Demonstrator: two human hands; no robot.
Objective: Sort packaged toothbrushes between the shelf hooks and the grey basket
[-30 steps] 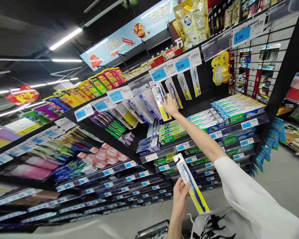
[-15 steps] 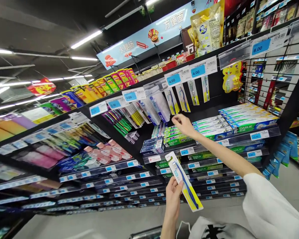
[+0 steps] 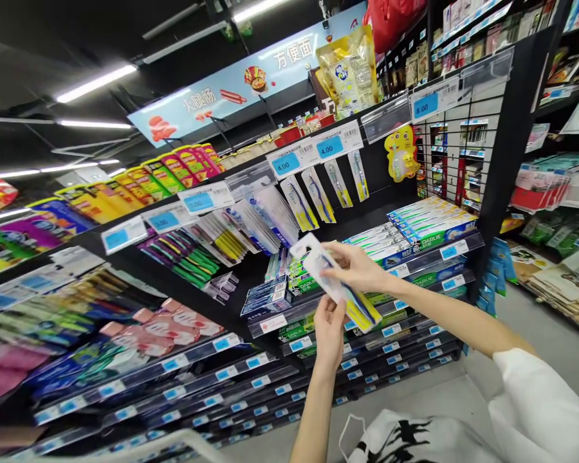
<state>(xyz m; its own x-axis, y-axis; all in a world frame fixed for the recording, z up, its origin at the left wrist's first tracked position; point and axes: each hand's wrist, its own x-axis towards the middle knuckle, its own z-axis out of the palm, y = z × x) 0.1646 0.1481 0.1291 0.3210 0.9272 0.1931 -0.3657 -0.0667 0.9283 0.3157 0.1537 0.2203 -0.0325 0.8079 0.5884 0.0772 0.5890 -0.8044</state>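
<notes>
- The toothbrush pack (image 3: 354,305) lies between both hands and touches each, so neither is plainly nearer; whether it is one pack or several together, I cannot tell.
- Its long axis runs aslant: the white end with the hanging hole sticks out beyond the hands to their left, while the yellow end reaches back to the right of the left hand (image 3: 330,321) and below the right hand (image 3: 359,267).
- The left hand comes from the near side, fingers bent in and nearly closed, pinching the pack's near edge about midway along.
- The right hand comes in from the right, above the left hand, with fingers and thumb partly curled over the pack's far edge; how firmly it grips cannot be told.
- Beyond the hands and higher, a row of hanging toothbrushes (image 3: 302,204) faces them, apart from both.
- Toothpaste boxes (image 3: 434,226) lie on a shelf to the right of the right hand, the nearest ones partly hidden behind it.
</notes>
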